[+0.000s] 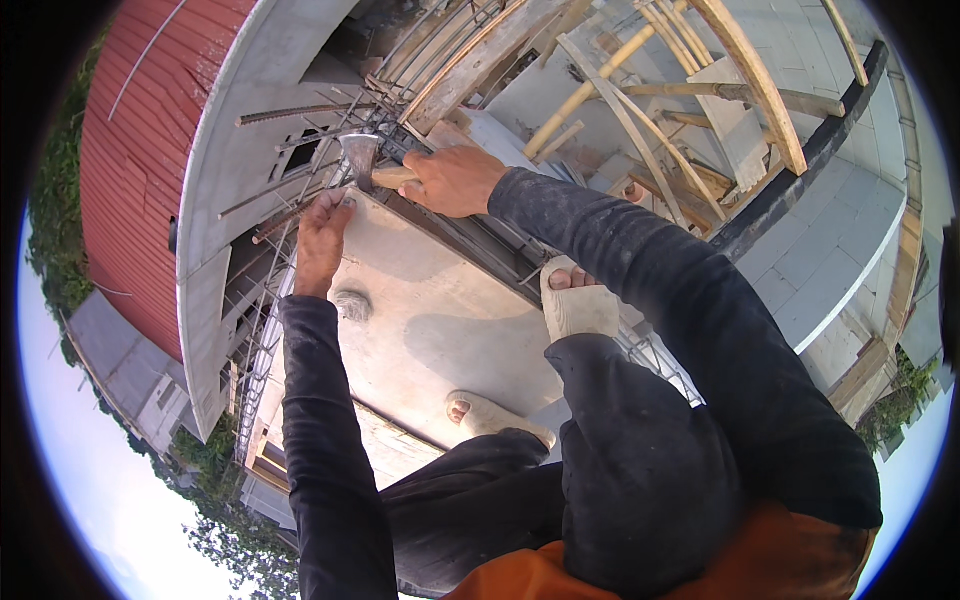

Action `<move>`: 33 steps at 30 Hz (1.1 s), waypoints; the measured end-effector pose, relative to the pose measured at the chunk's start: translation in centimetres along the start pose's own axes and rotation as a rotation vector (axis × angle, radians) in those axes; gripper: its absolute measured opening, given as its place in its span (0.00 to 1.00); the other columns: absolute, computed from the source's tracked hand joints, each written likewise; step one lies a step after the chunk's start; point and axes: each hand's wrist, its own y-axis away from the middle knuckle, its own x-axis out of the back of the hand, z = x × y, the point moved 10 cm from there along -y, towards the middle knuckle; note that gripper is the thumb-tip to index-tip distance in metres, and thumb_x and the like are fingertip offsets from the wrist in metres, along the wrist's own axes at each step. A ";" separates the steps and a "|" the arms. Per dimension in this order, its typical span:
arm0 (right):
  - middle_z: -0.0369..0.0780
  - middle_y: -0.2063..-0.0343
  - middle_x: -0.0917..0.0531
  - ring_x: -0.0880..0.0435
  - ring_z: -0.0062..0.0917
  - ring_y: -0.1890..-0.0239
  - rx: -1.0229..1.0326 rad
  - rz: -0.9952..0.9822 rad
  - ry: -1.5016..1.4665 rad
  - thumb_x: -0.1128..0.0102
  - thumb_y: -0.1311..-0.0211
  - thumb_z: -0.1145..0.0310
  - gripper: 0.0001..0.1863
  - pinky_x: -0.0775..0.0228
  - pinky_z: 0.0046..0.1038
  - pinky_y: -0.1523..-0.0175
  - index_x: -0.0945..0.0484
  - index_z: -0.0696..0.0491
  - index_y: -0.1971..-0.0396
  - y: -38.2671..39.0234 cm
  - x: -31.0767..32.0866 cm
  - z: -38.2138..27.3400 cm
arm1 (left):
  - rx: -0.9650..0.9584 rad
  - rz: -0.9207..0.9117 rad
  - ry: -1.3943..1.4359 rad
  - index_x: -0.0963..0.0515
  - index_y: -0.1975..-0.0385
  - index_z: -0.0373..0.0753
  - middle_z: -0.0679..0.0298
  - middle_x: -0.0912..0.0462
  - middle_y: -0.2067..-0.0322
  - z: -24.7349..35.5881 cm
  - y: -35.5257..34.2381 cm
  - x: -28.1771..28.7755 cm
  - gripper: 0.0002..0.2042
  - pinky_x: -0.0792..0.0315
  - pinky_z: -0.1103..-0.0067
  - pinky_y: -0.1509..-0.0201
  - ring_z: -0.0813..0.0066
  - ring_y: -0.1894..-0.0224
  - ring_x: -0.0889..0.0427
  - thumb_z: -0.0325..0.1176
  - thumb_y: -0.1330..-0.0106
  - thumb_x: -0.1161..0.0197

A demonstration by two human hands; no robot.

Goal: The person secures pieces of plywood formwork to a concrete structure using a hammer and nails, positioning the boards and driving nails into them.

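right fingers (428, 197) curled round the hatchet handle (394, 178), the head (361, 156) just beyond them, left fingers (328, 203) bunched nearby, hold unclear

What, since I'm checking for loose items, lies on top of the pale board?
A grey clump and the left foot are on the board, the left hand at its far corner; what lies beneath them is covered.

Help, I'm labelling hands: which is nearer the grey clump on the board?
Left. The left hand is beyond the grey clump, at the far corner of the pale board; the right hand is farther away, gripping a wooden-handled tool.
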 end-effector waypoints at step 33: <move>0.56 0.61 0.12 0.11 0.52 0.54 0.099 -0.084 0.173 0.44 0.25 0.44 0.31 0.21 0.48 0.45 0.19 0.63 0.51 -1.0 -0.3 -1.4 | -0.063 0.043 0.155 0.24 0.49 0.34 0.63 0.13 0.56 -0.9 -0.3 0.2 0.09 0.26 0.81 0.47 0.81 0.55 0.18 0.27 0.24 0.37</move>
